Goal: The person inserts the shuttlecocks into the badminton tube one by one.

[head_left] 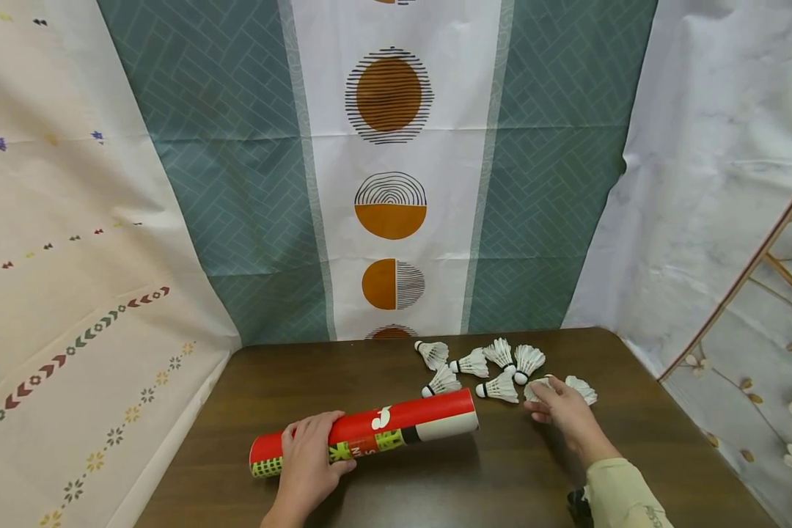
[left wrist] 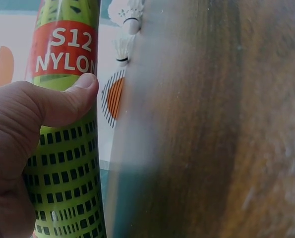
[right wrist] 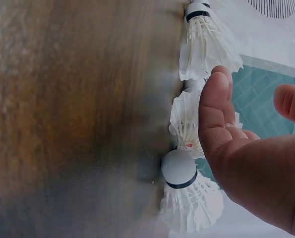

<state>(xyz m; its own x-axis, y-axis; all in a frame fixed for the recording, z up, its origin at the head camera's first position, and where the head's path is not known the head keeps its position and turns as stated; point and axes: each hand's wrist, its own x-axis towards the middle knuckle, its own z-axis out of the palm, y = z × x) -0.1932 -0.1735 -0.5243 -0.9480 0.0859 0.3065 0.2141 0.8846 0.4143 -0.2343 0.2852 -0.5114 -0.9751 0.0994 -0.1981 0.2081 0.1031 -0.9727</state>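
My left hand [head_left: 312, 456] grips a red, yellow-green and white shuttlecock tube [head_left: 429, 416] near its left end. The tube lies slanted, its right end farther from me. In the left wrist view the thumb [left wrist: 70, 101] presses beside the "S12 NYLON" print. At the right, my right hand [head_left: 565, 416] reaches to a white feathered shuttlecock [head_left: 537, 390], partly hidden by the fingers. The right wrist view has the fingers [right wrist: 214, 114] extended in front of that shuttlecock [right wrist: 184, 116], thumb held well apart. Another shuttlecock [head_left: 581, 389] lies just right of the hand.
Several more shuttlecocks [head_left: 471, 363] lie in a loose group toward the back of the dark wooden table [head_left: 317, 374]. A patterned cloth [head_left: 396, 169] hangs behind the table, with pale cloths on both sides.
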